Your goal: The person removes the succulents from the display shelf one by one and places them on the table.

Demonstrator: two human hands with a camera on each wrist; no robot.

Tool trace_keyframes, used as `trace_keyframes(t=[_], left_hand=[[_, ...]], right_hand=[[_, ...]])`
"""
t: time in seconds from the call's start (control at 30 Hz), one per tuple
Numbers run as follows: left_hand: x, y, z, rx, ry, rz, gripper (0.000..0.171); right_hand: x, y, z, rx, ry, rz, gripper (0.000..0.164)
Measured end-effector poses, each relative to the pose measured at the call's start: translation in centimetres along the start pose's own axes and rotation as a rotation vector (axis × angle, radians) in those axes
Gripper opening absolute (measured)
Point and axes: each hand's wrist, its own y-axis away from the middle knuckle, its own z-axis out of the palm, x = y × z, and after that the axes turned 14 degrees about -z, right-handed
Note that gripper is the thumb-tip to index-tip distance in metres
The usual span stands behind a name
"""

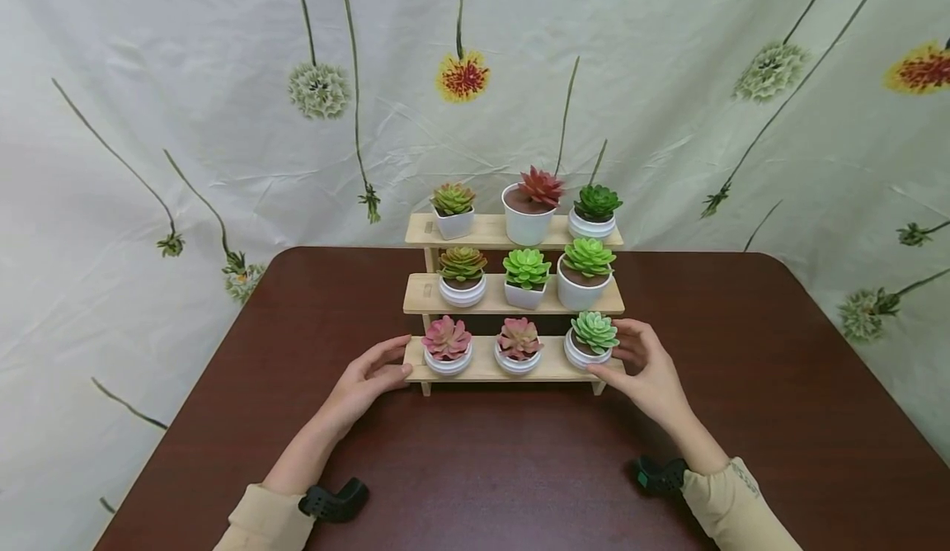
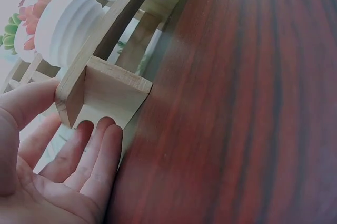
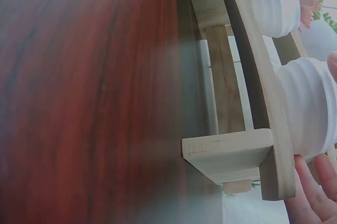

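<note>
A three-tier wooden plant stand (image 1: 482, 377) holds small potted succulents on every shelf. At the left end of its lowest shelf, my left hand (image 1: 374, 369) grips the board, thumb by the front corner and fingers farther back. In the left wrist view, the fingers (image 2: 108, 155) curve below the shelf end beside the stand's short leg (image 2: 116, 81). My right hand (image 1: 649, 374) holds the white round pot of a pale green succulent (image 1: 595, 332) at the lowest shelf's right end. Its thumb is in front of the pot, the fingers behind. That pot (image 3: 308, 108) sits over the shelf edge in the right wrist view.
Two pink succulents, left (image 1: 447, 338) and middle (image 1: 519, 339), share the lowest shelf. Above stand green ones, and a red succulent (image 1: 542, 186) tops the stand. The dark brown table (image 1: 482, 468) extends around it; a flower-printed white cloth (image 1: 223, 81) hangs behind.
</note>
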Motion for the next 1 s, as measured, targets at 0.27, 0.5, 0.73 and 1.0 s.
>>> trace_keyframes(t=[0.27,0.5,0.73,1.0], left_hand=[[-0.3,-0.1,-0.1,0.002,-0.002,0.026,0.051],[-0.4,0.0,-0.2,0.006,-0.009,0.022,0.052],[-0.4,0.0,-0.2,0.007,-0.005,0.021,0.051],[-0.3,0.0,0.0,0.009,-0.001,0.008,0.052]], right_hand=[[1.2,0.2,0.3,0.010,0.034,0.002,0.064],[3.4,0.7,0.3,-0.024,0.122,0.071,0.066],[3.8,1.0,0.7,0.018,0.152,0.029,0.062],[1.5,0.6,0.5,0.131,0.195,-0.039,0.057]])
